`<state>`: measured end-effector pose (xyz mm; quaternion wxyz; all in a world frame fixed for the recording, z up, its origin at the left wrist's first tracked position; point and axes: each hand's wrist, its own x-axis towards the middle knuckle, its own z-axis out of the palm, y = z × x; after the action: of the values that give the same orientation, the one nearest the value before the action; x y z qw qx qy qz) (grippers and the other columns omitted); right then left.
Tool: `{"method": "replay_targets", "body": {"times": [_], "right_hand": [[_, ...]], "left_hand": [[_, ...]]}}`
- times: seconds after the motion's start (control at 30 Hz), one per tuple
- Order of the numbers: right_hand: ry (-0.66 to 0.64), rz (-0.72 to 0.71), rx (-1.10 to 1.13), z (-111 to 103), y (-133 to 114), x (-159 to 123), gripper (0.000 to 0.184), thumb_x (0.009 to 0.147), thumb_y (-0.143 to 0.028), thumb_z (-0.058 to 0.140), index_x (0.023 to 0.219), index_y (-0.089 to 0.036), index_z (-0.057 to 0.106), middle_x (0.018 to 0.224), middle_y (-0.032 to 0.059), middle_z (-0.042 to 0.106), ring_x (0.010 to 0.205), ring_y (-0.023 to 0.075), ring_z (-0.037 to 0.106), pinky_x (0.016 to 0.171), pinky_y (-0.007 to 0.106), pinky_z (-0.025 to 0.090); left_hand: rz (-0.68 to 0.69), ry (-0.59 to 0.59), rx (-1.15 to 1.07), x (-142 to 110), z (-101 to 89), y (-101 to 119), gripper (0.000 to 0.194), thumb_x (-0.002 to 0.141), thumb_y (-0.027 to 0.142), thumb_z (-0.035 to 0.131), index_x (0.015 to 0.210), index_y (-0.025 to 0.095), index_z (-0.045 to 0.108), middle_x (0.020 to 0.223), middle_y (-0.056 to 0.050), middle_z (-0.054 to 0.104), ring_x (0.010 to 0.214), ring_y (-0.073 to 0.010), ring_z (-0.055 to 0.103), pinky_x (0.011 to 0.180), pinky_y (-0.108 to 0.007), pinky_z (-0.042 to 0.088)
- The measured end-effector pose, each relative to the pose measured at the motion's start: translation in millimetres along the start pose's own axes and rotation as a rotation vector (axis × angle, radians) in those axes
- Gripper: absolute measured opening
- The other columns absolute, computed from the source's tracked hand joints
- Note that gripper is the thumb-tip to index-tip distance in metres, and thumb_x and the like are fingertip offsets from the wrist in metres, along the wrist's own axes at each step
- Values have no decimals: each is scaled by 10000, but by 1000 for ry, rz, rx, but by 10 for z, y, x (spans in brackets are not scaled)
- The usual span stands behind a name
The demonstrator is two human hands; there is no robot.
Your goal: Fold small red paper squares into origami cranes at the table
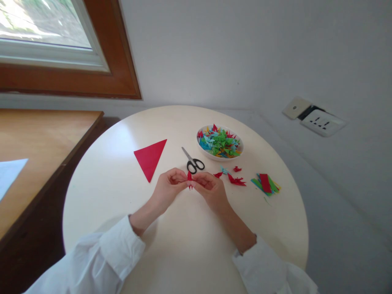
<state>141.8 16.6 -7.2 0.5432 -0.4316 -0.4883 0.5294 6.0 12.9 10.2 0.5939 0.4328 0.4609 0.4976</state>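
Between my fingertips is a small red folded paper piece [190,178], with a rounded top and pointed ends below. My left hand [172,182] pinches it from the left, and my right hand [211,187] pinches it from the right. The fingers cover its sides. Just beyond the hands lie scissors [192,161] with black handles, blades pointing away. To the right of my right hand are red folded paper pieces [237,180] and a light blue one [224,170]. A red paper triangle [150,159] lies flat beyond my left hand.
A white oval bowl [214,157] full of colourful folded paper pieces stands at the back right of the round white table [101,175]. Coloured paper strips [266,183] are stacked at the right. A wooden desk [45,134] is at the left; a wall socket [323,122] is at the right.
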Motion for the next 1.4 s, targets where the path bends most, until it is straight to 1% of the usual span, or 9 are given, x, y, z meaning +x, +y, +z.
{"method": "replay_targets", "body": {"times": [0.23, 0.43, 0.6, 0.7, 0.83, 0.93, 1.07, 1.23, 1.4], "right_hand": [[-81, 99, 43, -8, 22, 2, 208, 533, -225, 748, 722, -196, 667, 703, -1, 683, 646, 129, 617, 639, 267, 498], [-101, 116, 74, -19, 30, 13, 196, 544, -215, 748, 723, -197, 671, 704, -7, 689, 664, 129, 630, 681, 277, 510], [-94, 135, 91, -26, 28, 18, 190, 541, -199, 749, 715, -196, 672, 682, -19, 683, 638, 115, 626, 660, 257, 512], [-91, 132, 112, -37, 42, 24, 206, 538, -188, 750, 725, -203, 665, 671, -28, 678, 624, 112, 624, 651, 255, 516], [-126, 128, 116, -57, 69, 33, 224, 556, -178, 748, 758, -205, 657, 708, -19, 688, 659, 120, 637, 669, 260, 521], [-132, 144, 124, -58, 80, 38, 225, 561, -178, 746, 764, -201, 650, 700, -25, 680, 643, 108, 630, 651, 242, 515], [-149, 167, 156, -41, 88, 40, 263, 530, -181, 762, 762, -195, 639, 677, -33, 664, 618, 92, 613, 638, 227, 504], [-163, 178, 160, -20, 105, 26, 331, 515, -166, 770, 802, -208, 609, 712, -36, 663, 626, 90, 608, 642, 230, 498], [-151, 163, 125, -10, 126, 10, 309, 547, -161, 748, 812, -204, 595, 689, -34, 660, 639, 100, 616, 663, 242, 496]], "left_hand": [[-18, -1, -41, 19, -15, -23, 240, 561, 243, 760, 719, 146, 607, 597, 15, 612, 564, -98, 562, 573, -215, 423], [-92, -42, -135, 32, -9, -24, 214, 547, 227, 764, 705, 123, 665, 660, -28, 660, 619, -118, 584, 636, -241, 442], [-134, -76, -183, 36, -19, -45, 172, 547, 194, 768, 671, 121, 675, 642, -20, 651, 612, -105, 577, 636, -226, 446], [-149, -102, -179, 40, -43, -65, 169, 567, 213, 764, 677, 121, 676, 655, -27, 657, 625, -105, 584, 648, -226, 453], [-181, -145, -162, 48, -67, -70, 173, 599, 254, 748, 668, 115, 674, 662, -37, 656, 644, -110, 591, 688, -243, 464], [-159, -171, -125, 57, -77, -78, 178, 623, 280, 732, 655, 117, 668, 654, -31, 646, 641, -112, 584, 684, -249, 459], [-82, -160, -43, 64, -75, -99, 176, 625, 279, 728, 634, 122, 648, 629, -13, 628, 613, -104, 557, 622, -226, 422], [-72, -110, -49, 37, -38, -86, 195, 631, 293, 715, 631, 123, 620, 626, -8, 608, 602, -104, 537, 603, -230, 403], [-71, -98, -35, 22, -22, -91, 232, 626, 324, 710, 612, 122, 595, 616, -11, 590, 610, -113, 530, 613, -243, 405]]}}
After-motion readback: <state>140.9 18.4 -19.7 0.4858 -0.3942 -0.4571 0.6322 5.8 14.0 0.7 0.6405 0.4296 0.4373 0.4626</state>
